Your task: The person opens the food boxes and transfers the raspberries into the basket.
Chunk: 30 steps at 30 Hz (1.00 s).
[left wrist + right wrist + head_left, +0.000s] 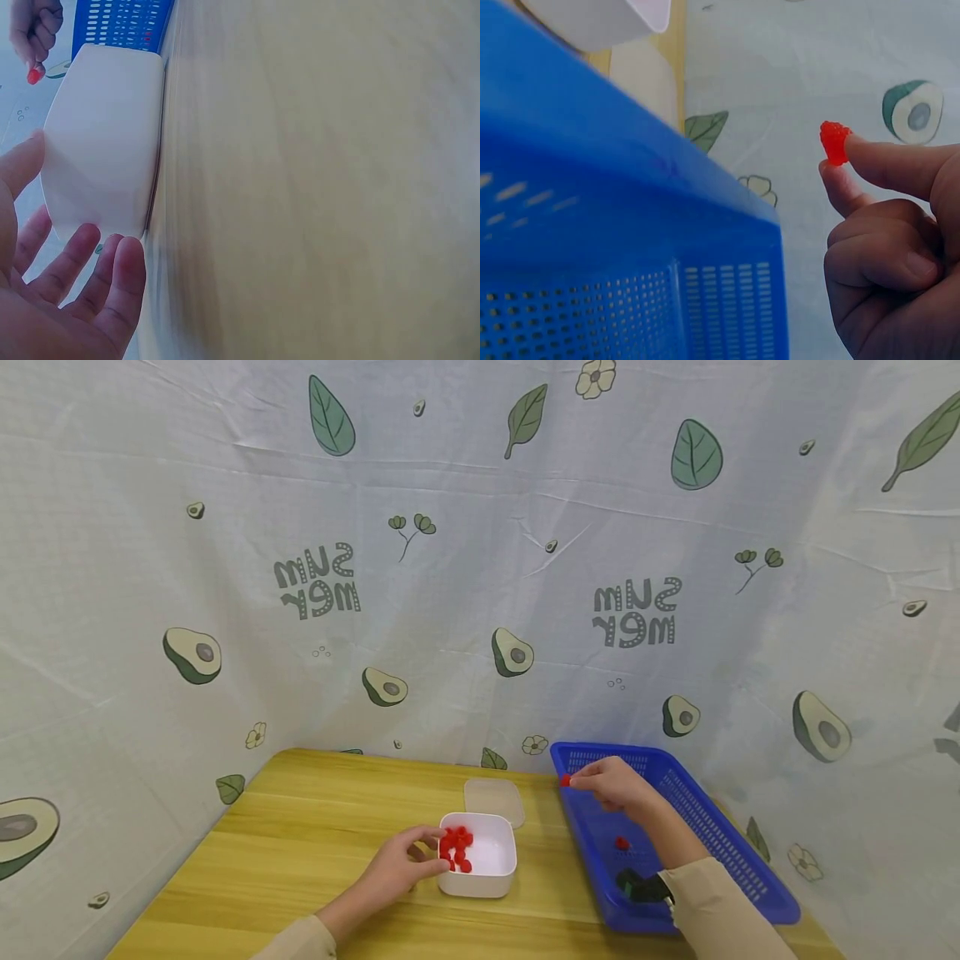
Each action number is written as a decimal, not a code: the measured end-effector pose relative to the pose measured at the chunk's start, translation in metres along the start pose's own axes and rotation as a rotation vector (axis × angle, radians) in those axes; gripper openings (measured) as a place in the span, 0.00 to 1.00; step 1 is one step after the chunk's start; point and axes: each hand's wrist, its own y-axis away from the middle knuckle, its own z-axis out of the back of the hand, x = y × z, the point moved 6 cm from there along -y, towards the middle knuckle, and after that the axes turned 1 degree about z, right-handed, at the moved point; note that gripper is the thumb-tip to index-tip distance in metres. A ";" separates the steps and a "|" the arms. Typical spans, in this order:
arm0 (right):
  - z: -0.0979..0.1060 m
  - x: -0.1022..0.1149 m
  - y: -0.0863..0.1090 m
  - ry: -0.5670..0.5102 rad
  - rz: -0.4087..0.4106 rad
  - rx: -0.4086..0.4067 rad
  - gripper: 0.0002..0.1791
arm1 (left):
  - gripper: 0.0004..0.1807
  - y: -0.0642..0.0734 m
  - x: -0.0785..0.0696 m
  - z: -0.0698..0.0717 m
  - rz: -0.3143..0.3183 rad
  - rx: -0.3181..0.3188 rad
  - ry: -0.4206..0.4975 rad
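Berry [833,142], red and bumpy, is being pinched between the thumb and a fingertip of the right hand [617,787], well to the right of the box and raised near the basket's left edge. The other fingers are folding into the palm, probably because so small a piece is needing only two tips and the rest would be getting in the way. The right wrist view is showing the berry apart from the basket wall.

The left hand [401,864] is gripping nothing: its fingers are spreading wide and bending only slightly, thumb and fingertips resting along the left side of the box [480,885]. That light touch is likely steadying the box while the other hand is working.

Inside the box, more berries [459,838] are clustering towards its left wall; whether a slight tilt is causing that, one cannot tell. Just behind the box, a pale lid [497,797] is lying flat, presumably set aside so the top is staying uncovered.

To the right of the box, the blue basket [588,860] is standing within the right arm's reach. It is holding one loose berry [622,843] and a dark green thing [641,887], partly hidden by the sleeve.
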 end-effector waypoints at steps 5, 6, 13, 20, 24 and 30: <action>0.009 -0.010 -0.001 0.030 -0.026 -0.012 0.20 | 0.27 0.000 0.000 0.000 -0.003 0.003 -0.001; 0.011 -0.012 -0.002 0.032 -0.028 -0.013 0.20 | 0.27 0.000 0.000 0.000 -0.004 0.004 0.000; 0.021 -0.025 -0.003 0.021 -0.031 -0.030 0.17 | 0.27 0.000 -0.001 0.000 -0.005 0.005 -0.009; 0.030 -0.043 -0.005 0.027 -0.037 -0.055 0.19 | 0.27 0.001 -0.002 0.000 -0.008 0.004 -0.003; 0.035 -0.052 -0.006 0.053 -0.060 -0.075 0.16 | 0.27 0.001 -0.001 0.000 -0.009 0.003 -0.007; 0.041 -0.063 -0.005 0.108 -0.123 -0.120 0.14 | 0.27 0.001 -0.001 0.000 -0.007 0.003 -0.007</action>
